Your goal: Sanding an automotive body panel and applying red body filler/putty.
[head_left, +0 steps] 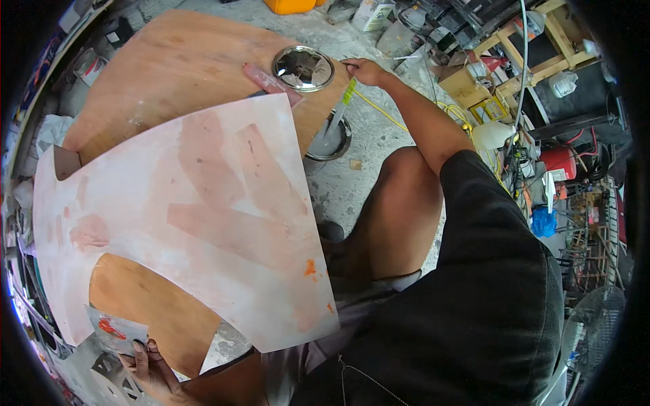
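Note:
A large white car-body panel (pixel 223 169) with pinkish filler patches and small orange specks lies across a wooden board in front of me. My left hand (pixel 150 371) pinches a thin, flat grey spreader plate (pixel 116 328) smeared with red-orange paste, close to the panel's near-left cutout. On the far side, my right arm reaches out, and my right hand (pixel 367 71) has its fingers closed at the board's edge beside a shiny round metal dish (pixel 298 68). A small dark tip shows at those fingers, but what it belongs to is unclear. A pink block-like tool (pixel 265 80) lies beside the dish.
The wooden board (pixel 176 54) carries the panel. Below its right edge stands a bucket (pixel 330 142) of grey material, with a green-marked stick (pixel 345 100) above it. A yellow cable (pixel 379 110) crosses the concrete floor. Tubs, wooden frames and a red tank (pixel 558 161) crowd the right.

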### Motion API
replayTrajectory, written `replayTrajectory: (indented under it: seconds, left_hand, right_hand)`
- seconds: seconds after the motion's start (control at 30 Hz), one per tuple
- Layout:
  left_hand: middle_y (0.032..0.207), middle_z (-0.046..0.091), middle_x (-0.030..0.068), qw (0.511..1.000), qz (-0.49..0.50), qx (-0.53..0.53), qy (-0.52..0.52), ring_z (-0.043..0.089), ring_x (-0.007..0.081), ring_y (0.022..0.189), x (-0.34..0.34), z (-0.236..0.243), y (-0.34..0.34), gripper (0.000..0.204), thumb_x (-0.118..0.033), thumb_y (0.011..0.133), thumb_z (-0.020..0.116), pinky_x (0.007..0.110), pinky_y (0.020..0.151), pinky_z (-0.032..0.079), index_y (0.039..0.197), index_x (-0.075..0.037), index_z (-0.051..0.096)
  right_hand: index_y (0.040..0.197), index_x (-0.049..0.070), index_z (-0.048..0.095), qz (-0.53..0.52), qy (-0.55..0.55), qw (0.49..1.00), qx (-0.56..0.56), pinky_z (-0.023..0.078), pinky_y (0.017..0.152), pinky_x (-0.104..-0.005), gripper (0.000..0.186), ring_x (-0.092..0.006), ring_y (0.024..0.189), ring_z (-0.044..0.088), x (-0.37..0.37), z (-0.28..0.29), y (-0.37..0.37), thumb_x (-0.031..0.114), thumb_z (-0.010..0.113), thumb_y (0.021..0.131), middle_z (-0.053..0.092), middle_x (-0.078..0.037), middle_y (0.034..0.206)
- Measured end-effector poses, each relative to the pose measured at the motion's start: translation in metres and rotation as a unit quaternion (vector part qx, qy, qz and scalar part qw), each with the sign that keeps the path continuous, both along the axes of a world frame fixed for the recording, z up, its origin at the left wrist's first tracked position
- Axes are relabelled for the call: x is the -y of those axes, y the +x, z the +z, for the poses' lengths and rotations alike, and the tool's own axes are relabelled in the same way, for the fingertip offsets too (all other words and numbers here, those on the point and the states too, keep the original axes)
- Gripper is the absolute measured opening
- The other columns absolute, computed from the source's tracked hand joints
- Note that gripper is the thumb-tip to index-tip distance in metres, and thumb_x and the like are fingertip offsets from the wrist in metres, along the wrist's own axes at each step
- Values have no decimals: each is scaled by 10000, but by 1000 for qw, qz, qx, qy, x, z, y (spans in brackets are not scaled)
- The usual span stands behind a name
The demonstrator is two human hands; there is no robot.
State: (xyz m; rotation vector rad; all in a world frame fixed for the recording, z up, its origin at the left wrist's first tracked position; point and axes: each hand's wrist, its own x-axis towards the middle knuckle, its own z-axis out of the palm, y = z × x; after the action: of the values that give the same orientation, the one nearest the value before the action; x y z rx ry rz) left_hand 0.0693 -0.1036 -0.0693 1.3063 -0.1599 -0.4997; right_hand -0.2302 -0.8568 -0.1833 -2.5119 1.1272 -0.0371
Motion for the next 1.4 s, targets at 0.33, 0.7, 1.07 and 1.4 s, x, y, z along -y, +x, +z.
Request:
replayTrajectory:
  seconds: [0.33,0.7,1.07,1.4]
  left_hand:
    - [1239,556,120,999,17,-22,18,584,172,969,-9,-8,4,493,-45,936,605,289,841,500,1378,-10,388]
    - [1196,574,97,997,40,-37,50,564,159,984,-20,-12,4,396,-64,941,619,297,864,472,1301,-41,458]
    - [1296,533,84,1000,12,-16,17,540,161,1060,-6,-3,-6,472,-19,934,596,298,867,461,1371,-41,420]
    - [1306,531,80,999,-6,-26,45,540,161,1087,-8,-6,-4,495,-7,938,583,298,855,473,1399,-34,403]
  right_hand:
    - [1346,192,573,-115,185,976,-25,582,724,-352,432,-218,1080,595,-83,124,-25,347,609,945,630,-79,1208]
    - [1363,36,502,-84,268,958,55,596,811,-347,590,-216,1111,583,-129,158,-5,378,669,911,567,-124,1272]
    - [1266,123,632,64,95,993,4,506,821,-318,328,-157,955,586,-104,127,5,228,590,958,632,-68,1180]
    - [1212,188,673,169,-118,978,35,486,896,-339,375,-261,992,623,-88,88,9,25,612,880,675,-100,1081]
